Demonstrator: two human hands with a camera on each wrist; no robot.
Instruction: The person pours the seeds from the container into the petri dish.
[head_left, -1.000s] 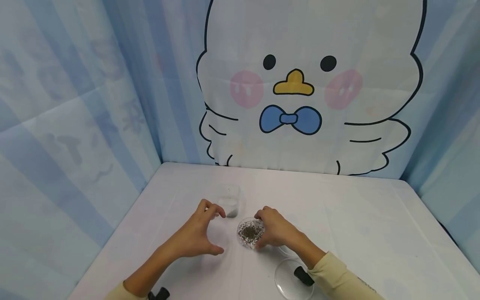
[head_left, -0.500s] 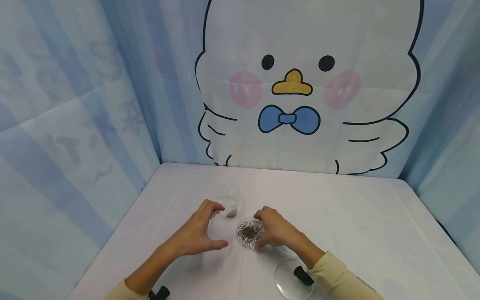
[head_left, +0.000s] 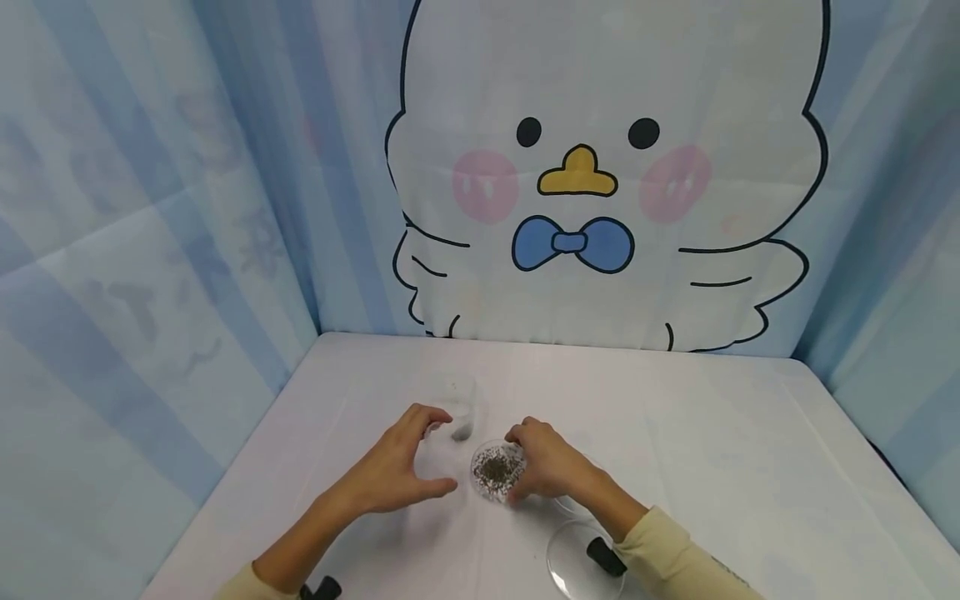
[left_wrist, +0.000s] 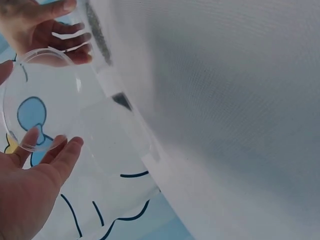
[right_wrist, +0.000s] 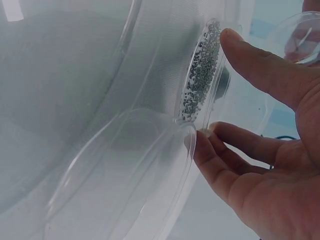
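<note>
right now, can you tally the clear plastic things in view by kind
Dish of speckled grains, held by the right hand: 1
Round clear pieces without grains, one in the left hand, two on the table: 3
Boxy clear container: 1
Total: 5

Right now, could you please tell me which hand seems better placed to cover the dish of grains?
Probably the left hand: it holds up a clear round piece near the dish of grains, while the right hand is occupied gripping that dish at its edge.
</note>
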